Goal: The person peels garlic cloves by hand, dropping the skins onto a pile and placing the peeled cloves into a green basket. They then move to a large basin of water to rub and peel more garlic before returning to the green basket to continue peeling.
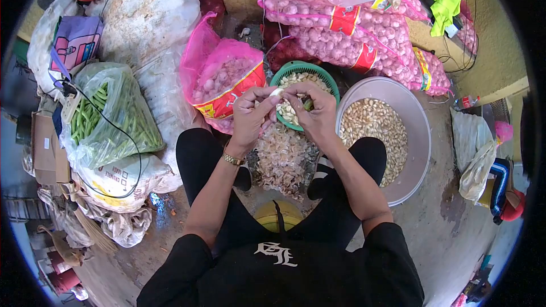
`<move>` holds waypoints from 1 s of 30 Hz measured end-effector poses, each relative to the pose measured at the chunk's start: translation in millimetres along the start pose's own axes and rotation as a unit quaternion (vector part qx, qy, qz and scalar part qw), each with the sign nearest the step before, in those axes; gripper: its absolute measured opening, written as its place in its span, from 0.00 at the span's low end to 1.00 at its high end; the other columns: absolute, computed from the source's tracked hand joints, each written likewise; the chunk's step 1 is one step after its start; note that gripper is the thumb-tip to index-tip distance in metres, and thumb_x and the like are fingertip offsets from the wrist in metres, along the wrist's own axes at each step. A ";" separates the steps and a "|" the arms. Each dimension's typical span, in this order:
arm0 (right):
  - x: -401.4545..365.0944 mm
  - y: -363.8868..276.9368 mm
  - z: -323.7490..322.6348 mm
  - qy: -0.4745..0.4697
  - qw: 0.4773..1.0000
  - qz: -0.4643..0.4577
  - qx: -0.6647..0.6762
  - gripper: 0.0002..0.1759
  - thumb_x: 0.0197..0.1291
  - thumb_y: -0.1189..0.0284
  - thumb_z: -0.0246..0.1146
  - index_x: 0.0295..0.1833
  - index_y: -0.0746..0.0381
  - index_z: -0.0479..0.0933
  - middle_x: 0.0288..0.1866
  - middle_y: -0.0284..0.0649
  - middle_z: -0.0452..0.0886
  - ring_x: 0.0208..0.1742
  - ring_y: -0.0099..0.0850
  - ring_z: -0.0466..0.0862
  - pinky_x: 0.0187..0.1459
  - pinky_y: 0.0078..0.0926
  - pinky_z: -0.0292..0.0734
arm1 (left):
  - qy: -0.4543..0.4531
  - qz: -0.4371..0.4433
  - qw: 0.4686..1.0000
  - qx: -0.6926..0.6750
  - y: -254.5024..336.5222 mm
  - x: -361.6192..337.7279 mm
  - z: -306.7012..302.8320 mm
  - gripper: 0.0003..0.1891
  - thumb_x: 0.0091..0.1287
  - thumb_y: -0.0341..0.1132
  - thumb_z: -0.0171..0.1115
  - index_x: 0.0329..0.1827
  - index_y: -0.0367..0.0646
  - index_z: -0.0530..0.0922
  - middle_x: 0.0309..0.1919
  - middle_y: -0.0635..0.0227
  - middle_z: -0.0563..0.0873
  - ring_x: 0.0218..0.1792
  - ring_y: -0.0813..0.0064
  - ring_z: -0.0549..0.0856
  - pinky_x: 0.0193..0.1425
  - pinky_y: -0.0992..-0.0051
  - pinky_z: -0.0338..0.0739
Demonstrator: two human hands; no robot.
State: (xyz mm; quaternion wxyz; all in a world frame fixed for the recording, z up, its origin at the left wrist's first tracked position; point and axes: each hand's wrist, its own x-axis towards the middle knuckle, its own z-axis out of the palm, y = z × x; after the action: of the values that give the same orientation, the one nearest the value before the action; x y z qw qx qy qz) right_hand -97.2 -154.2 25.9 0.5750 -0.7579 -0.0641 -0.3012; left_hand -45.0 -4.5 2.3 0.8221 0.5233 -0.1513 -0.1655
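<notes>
My left hand [248, 116] is closed, its thumb and fingertips pinching a pale garlic clove [277, 91]. Facing it, my right hand [318, 111] is closed too, with its fingertips close to the clove. A small greenish thing [307, 104], perhaps a tool handle, shows between its thumb and fingers; the rest of it is hidden. Both hands are over the near rim of a green plastic basket [333, 86] that holds garlic cloves. Beneath them, a heap of papery garlic skins [280, 162] lies on the ground between my feet.
At the right stands a wide pale basin [420, 153] of cloves. An opened pink mesh bag [202, 51] of garlic stands left of the basket, and stacked garlic sacks [381, 31] lie behind. Green pods fill a plastic bag [116, 115] on the left, beside a large white sack [145, 17].
</notes>
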 end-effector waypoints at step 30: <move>0.2 1.2 -10.2 -0.081 0.994 0.066 0.023 0.05 0.62 0.81 0.61 0.42 0.66 0.72 0.36 0.36 0.76 0.40 0.23 0.75 0.46 0.24 0.71 | -0.068 -0.027 0.996 0.050 7.3 7.3 -12.2 0.13 0.69 0.28 0.61 0.55 0.39 0.74 0.31 0.68 0.84 0.18 0.90 0.75 0.13 0.89 0.60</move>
State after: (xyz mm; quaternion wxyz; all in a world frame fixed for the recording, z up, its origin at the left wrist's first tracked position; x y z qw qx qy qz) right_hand -100.4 -163.9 26.7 0.6040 -0.7689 -0.0670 -0.1989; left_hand -32.5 5.1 4.6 0.7778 0.5554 -0.2004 -0.2154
